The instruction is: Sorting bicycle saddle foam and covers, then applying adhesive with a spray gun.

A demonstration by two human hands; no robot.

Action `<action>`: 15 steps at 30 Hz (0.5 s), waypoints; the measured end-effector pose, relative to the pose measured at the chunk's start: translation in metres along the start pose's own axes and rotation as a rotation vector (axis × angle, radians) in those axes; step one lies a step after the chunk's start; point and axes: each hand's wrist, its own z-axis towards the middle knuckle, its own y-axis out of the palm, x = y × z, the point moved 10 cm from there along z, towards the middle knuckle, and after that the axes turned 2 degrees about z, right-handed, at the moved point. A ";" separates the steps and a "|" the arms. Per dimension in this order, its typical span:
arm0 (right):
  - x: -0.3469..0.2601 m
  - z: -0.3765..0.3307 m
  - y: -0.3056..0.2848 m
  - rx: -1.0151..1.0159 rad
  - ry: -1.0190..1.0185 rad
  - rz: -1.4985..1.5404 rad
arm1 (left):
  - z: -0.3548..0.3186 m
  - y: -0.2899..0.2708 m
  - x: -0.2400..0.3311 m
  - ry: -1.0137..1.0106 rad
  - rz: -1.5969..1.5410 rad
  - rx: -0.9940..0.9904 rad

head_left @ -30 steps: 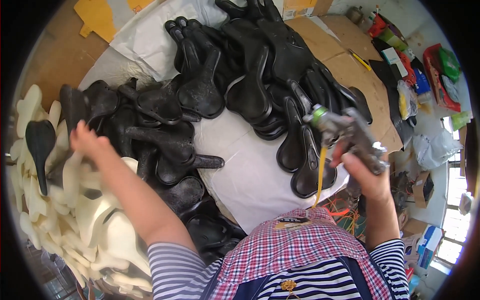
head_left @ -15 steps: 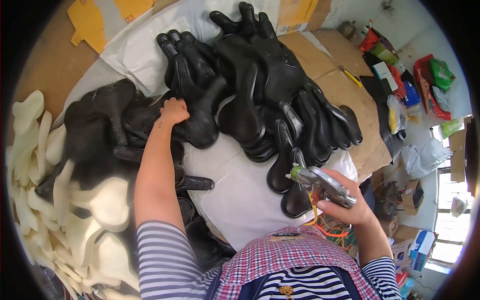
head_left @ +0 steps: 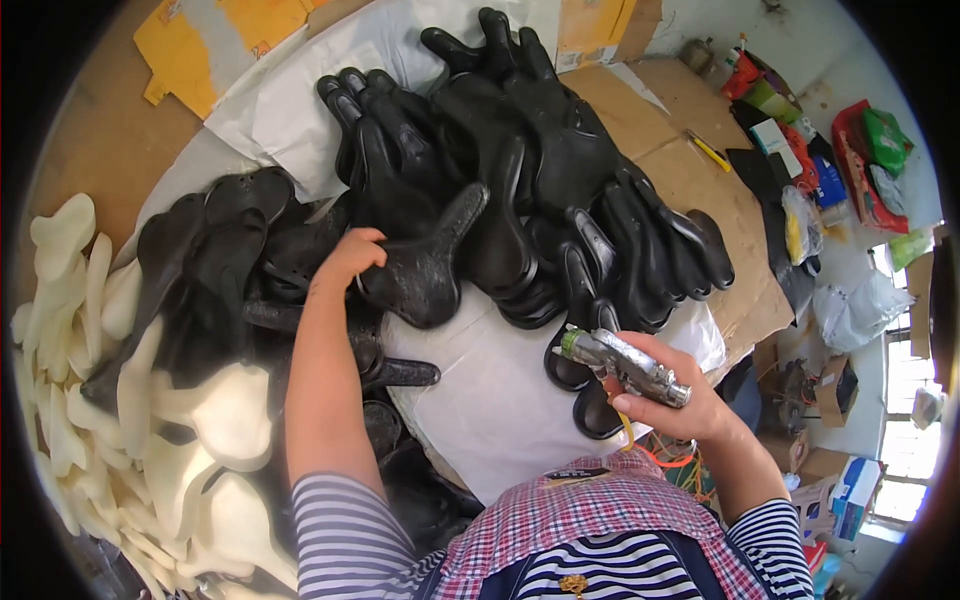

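Note:
My left hand [head_left: 350,258] grips a black perforated saddle shell [head_left: 425,265], lifted off the heap with its narrow nose pointing up and right. My right hand [head_left: 670,400] holds a silver spray gun [head_left: 622,362] above the white sheet [head_left: 490,400], nozzle pointing left. A big pile of black saddle shells [head_left: 530,170] covers the middle and back of the table. More black shells [head_left: 210,270] lie at the left beside my left arm.
Several cream foam saddle pads [head_left: 110,400] are stacked along the left edge. Brown cardboard [head_left: 700,190] covers the table's right side, with a yellow cutter [head_left: 710,150] on it. Coloured packets and bags [head_left: 860,150] crowd the far right. Yellow cardboard [head_left: 200,40] lies at the back left.
My left hand moved from the left pile toward the middle and picked up a black perforated shell. My right hand lowered the spray gun toward the front of the white sheet.

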 end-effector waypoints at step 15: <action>-0.018 0.003 -0.012 0.112 -0.049 -0.009 | 0.010 -0.119 -0.002 0.139 -0.880 0.432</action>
